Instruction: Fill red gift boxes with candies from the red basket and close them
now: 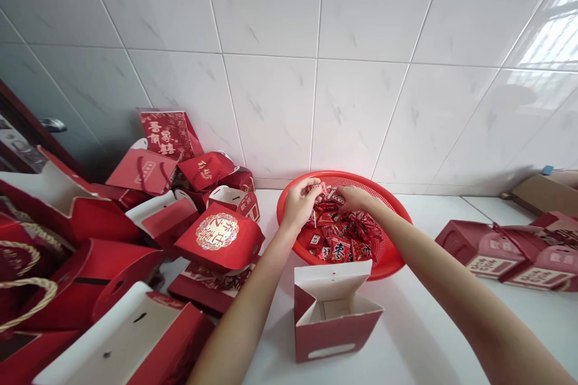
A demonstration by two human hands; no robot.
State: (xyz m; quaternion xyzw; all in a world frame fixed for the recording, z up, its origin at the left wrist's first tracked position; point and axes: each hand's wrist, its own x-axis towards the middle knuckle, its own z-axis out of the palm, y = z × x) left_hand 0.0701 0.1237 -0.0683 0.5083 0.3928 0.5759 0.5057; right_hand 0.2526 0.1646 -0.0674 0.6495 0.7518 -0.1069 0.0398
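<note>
Both of my hands are over a red plastic basket [397, 261] with wrapped candies [341, 246] in it. My left hand [301, 203] is at the basket's left side, with its thumb and fingers closed on a small red-and-white wrapped candy [323, 188]. To the right, my right hand [356, 200] dips into the candies with its fingers curled down; the fingertips are partly hidden, so what they pinch does not show. In front of the basket, between my forearms, stands a dark red gift box [338, 337] with its top flaps up and its pale inside showing.
Many red boxes and bags are heaped on the left, among them a box with a round floral emblem [217, 228] and an open white-lined box [121, 331]. Closed dark red boxes [487, 252] and a brown carton [542, 192] stand at the right. A tiled wall [271, 108] rises behind.
</note>
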